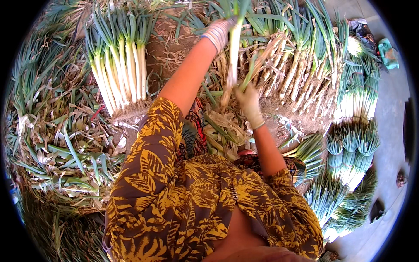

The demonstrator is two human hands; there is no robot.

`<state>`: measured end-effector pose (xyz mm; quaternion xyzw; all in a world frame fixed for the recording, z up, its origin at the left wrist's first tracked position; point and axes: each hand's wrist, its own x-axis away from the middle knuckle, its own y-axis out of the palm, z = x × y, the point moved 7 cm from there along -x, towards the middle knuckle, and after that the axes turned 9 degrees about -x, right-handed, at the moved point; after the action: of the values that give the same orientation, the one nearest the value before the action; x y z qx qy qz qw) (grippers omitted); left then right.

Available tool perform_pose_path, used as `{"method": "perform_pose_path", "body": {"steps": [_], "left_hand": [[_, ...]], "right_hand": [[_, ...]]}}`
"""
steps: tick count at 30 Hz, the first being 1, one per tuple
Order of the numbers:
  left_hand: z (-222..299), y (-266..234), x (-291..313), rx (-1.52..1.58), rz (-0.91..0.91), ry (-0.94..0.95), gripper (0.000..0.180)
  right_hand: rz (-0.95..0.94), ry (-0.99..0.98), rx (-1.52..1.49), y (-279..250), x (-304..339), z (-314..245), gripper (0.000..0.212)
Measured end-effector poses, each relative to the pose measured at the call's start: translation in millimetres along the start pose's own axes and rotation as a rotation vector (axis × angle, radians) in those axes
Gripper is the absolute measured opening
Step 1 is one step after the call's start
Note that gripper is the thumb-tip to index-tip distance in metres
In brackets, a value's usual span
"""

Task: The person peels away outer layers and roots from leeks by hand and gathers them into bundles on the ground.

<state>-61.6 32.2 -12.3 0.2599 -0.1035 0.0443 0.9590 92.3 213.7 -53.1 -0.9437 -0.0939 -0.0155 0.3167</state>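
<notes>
My left hand [219, 33], in a pale striped glove, is closed round the upper part of a long green onion [234, 50]. The onion stands nearly upright, with its white shaft and root end hanging down. My right hand [249, 104], also gloved, is closed beside its lower end, gripping a peeled outer leaf [261, 62] that angles up and away from the shaft. The fingertips of the right hand are partly hidden. Beyond the hands lies a row of unpeeled green onions [301, 72] with brownish, soil-covered shafts. Cleaned white green onions [124, 72] lean together at the left.
Heaps of stripped leaves and dry husks [65, 144] cover the left side. Tied bundles of green onions [355, 150] are stacked along the right, beside a grey floor [395, 126]. A green plastic bag [387, 53] lies at the far right.
</notes>
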Motion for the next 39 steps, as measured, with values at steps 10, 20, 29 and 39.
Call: {"method": "perform_pose_path", "body": {"steps": [10, 20, 29, 39], "left_hand": [[13, -31, -20, 0.08, 0.041, 0.128, 0.041], [-42, 45, -6, -0.258, -0.448, -0.023, 0.023], [-94, 46, -10, -1.479, -0.499, 0.495, 0.059], [9, -61, -23, 0.572, -0.049, -0.044, 0.063]], "right_hand": [[-0.556, 0.264, 0.115, 36, 111, 225, 0.032], [0.396, -0.192, -0.675, -39, -5, -24, 0.045], [0.549, -0.28, -0.192, -95, -30, -95, 0.035], [0.458, -0.572, 0.365, 19, 38, -50, 0.041]]}}
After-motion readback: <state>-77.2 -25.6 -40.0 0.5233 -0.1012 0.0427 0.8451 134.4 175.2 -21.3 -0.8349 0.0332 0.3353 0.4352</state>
